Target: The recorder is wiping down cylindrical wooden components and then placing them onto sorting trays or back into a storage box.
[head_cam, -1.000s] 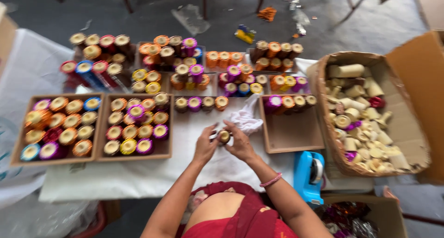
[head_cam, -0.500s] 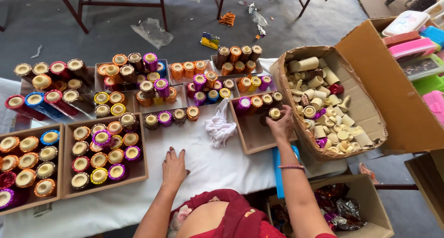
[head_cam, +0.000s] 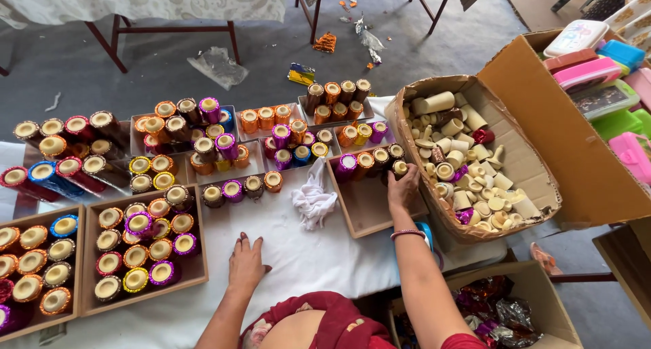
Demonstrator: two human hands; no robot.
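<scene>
My right hand (head_cam: 403,187) reaches into a shallow cardboard tray (head_cam: 369,206) and its fingers close on a small decorated candle holder (head_cam: 399,167) at the right end of a row along the tray's far edge. My left hand (head_cam: 247,262) lies flat, palm down, on the white tablecloth (head_cam: 298,254) with fingers spread, holding nothing. A crumpled white cloth (head_cam: 313,195) lies between the two hands.
Several trays of colourful foil-wrapped holders (head_cam: 142,247) cover the table's left and back. A big open carton (head_cam: 475,159) of plain cream-coloured pieces stands at right. Another box (head_cam: 488,308) with shiny wrappers sits low right. Pink and green plastic cases (head_cam: 603,71) fill the far right.
One second ago both hands held a holder together at the table's middle. My right hand moved right to the tray's row; my left hand dropped flat onto the cloth.
</scene>
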